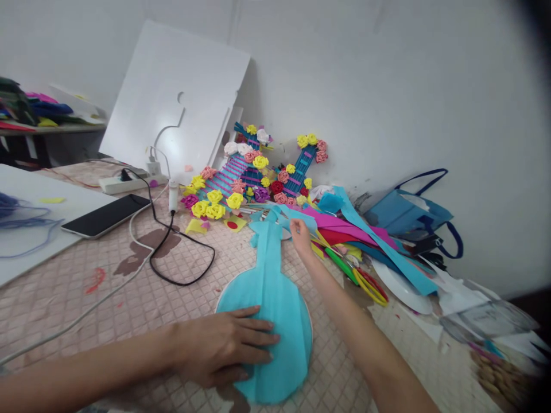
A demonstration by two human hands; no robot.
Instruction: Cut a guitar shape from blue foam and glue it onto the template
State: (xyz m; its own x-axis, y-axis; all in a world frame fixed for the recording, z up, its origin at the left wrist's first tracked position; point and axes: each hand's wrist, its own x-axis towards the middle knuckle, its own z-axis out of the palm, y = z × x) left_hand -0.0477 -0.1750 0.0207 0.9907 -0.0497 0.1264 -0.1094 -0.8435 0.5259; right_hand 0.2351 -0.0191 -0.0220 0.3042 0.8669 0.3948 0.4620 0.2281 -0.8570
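A round, long-necked shape [284, 321], covered in light blue crepe paper, lies flat on the table with its neck pointing away from me. My left hand [235, 344] rests palm down on the round part, fingers stretched out. Beside the top of the neck is my right hand [301, 235], its fingers pinched together. Loose light blue paper lies right behind those fingertips, but whether they grip any of it is too small to make out.
Paper flowers on blue woven pieces [226, 183] stand against the wall. Coloured paper strips [379, 246], a green tool [341, 265] and yellow handles [373, 289] lie to the right, near a blue bag [404, 212]. A phone [107, 216], a black cable [185, 284] and a power strip [123, 182] are left.
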